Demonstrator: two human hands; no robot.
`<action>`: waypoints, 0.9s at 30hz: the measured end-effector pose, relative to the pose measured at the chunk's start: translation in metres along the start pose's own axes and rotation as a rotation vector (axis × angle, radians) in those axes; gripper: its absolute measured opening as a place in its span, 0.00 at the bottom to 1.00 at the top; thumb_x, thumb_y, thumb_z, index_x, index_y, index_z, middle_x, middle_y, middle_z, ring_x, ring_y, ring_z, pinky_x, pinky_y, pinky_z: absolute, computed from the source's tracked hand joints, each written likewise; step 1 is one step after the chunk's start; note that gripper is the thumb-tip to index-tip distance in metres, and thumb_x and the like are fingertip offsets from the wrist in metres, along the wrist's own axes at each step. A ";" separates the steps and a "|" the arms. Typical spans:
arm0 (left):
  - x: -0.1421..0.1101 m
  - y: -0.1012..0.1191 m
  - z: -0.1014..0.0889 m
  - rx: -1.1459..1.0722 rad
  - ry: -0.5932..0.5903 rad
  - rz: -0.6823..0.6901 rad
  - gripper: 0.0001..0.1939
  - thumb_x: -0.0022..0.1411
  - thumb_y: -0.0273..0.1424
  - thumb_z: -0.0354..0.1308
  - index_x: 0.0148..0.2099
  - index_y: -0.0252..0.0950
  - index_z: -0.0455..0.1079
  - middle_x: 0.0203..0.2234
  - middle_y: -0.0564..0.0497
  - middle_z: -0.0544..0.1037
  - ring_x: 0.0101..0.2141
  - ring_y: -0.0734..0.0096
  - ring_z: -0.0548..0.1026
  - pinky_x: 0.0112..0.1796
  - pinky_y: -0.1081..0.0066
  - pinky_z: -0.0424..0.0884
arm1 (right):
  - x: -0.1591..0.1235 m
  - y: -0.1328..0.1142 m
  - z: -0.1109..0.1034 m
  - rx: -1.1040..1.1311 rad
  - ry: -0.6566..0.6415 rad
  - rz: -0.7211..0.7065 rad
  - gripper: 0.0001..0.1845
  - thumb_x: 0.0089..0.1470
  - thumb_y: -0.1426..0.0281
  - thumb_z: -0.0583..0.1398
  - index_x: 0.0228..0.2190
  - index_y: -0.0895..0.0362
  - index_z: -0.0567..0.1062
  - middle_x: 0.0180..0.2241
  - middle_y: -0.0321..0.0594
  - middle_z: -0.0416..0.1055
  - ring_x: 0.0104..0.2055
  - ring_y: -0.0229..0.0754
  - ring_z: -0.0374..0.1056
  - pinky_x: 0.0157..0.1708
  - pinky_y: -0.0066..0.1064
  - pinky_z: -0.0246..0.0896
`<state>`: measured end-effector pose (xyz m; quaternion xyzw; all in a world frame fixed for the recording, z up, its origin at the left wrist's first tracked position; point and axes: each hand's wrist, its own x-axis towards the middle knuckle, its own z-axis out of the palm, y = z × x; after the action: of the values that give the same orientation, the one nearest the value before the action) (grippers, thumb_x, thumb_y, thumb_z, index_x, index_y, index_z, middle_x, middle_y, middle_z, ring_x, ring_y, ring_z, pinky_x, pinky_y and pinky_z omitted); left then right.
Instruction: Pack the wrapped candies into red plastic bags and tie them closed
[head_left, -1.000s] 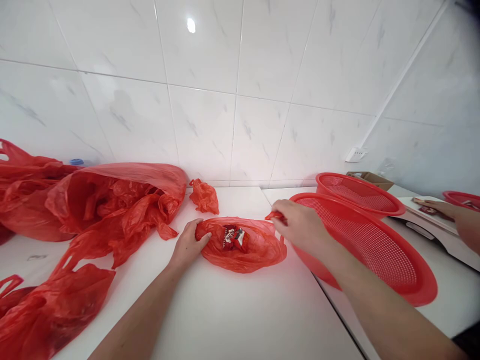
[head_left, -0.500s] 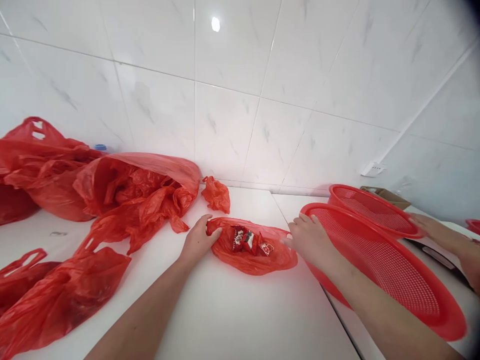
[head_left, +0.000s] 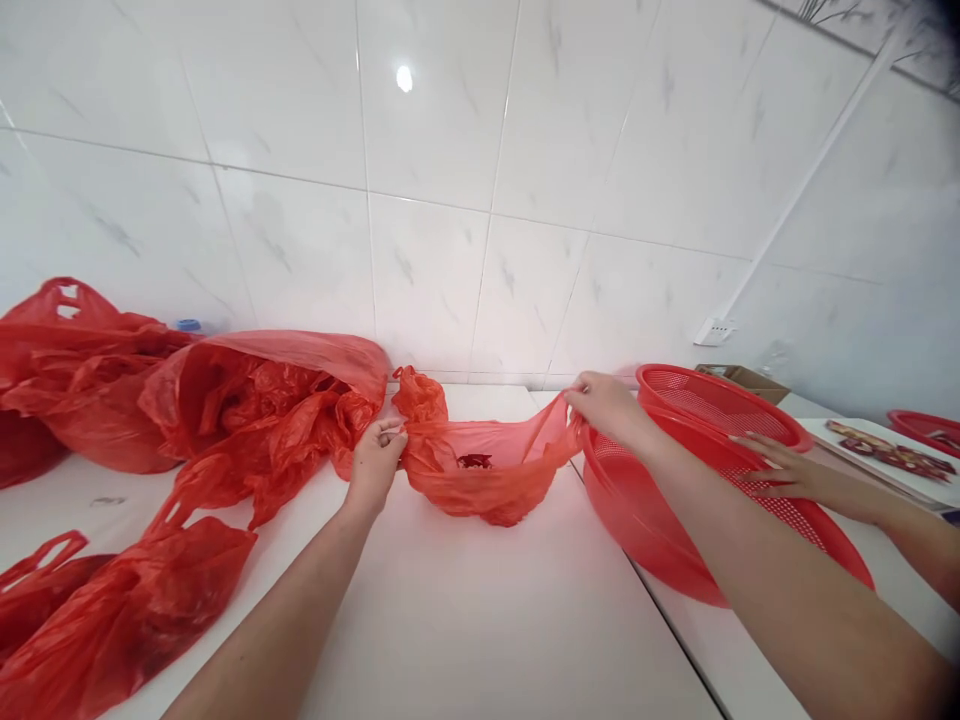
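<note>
Between my hands a red plastic bag (head_left: 487, 490) hangs with its mouth stretched wide. My left hand (head_left: 379, 455) pinches its left edge, close to the white table. My right hand (head_left: 604, 403) grips the right edge, lifted higher, just left of the red mesh baskets. Inside the bag a small dark red packet (head_left: 475, 461) shows; the rest of the contents are hidden by the bag's front. A small crumpled red bag (head_left: 420, 395) lies right behind, near the wall.
Large red bags (head_left: 262, 400) stuffed with more bags lie at the left, with a tied red bag (head_left: 150, 600) in front. At right stand red mesh baskets (head_left: 720, 400), and another person's hand (head_left: 795, 470) reaches over one. Farther right are a cardboard box (head_left: 750, 382) and a printed sheet (head_left: 892, 450).
Both my hands have raised the bag's edges, the right one more, pulling the mouth up taut. The packets inside are now mostly hidden. The other person's hand has moved left over the near basket.
</note>
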<state>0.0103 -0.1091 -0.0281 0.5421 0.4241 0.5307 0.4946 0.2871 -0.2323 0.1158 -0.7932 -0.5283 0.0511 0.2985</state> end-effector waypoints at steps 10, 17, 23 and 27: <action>0.015 0.126 0.009 -0.085 0.045 0.337 0.19 0.50 0.36 0.60 0.45 0.35 0.67 0.25 0.55 0.68 0.25 0.75 0.69 0.27 0.74 0.68 | 0.020 -0.027 -0.046 0.729 0.216 0.043 0.05 0.40 0.72 0.59 0.24 0.58 0.67 0.18 0.32 0.60 0.19 0.33 0.59 0.18 0.25 0.56; -0.003 0.150 0.012 -0.013 -0.027 0.347 0.21 0.49 0.35 0.62 0.46 0.36 0.67 0.27 0.53 0.71 0.25 0.75 0.69 0.28 0.73 0.68 | 0.010 0.011 -0.013 1.187 -0.001 -0.156 0.13 0.41 0.64 0.65 0.30 0.56 0.70 0.28 0.36 0.67 0.31 0.37 0.65 0.29 0.27 0.61; -0.024 0.118 -0.005 0.082 -0.124 0.291 0.35 0.49 0.40 0.63 0.58 0.40 0.57 0.50 0.44 0.68 0.49 0.57 0.69 0.48 0.55 0.67 | -0.016 0.068 0.052 1.222 -0.159 -0.248 0.43 0.37 0.46 0.65 0.54 0.43 0.60 0.57 0.42 0.58 0.58 0.48 0.55 0.51 0.43 0.56; -0.034 0.070 -0.018 0.168 -0.300 0.221 0.44 0.46 0.44 0.65 0.62 0.42 0.51 0.60 0.39 0.57 0.60 0.47 0.54 0.54 0.48 0.58 | -0.029 0.077 0.084 1.110 -0.214 -0.309 0.60 0.29 0.49 0.69 0.60 0.41 0.48 0.63 0.43 0.48 0.63 0.51 0.47 0.55 0.49 0.50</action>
<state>-0.0148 -0.1518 0.0346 0.6976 0.3264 0.4579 0.4440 0.3028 -0.2422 -0.0003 -0.4221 -0.5593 0.3558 0.6184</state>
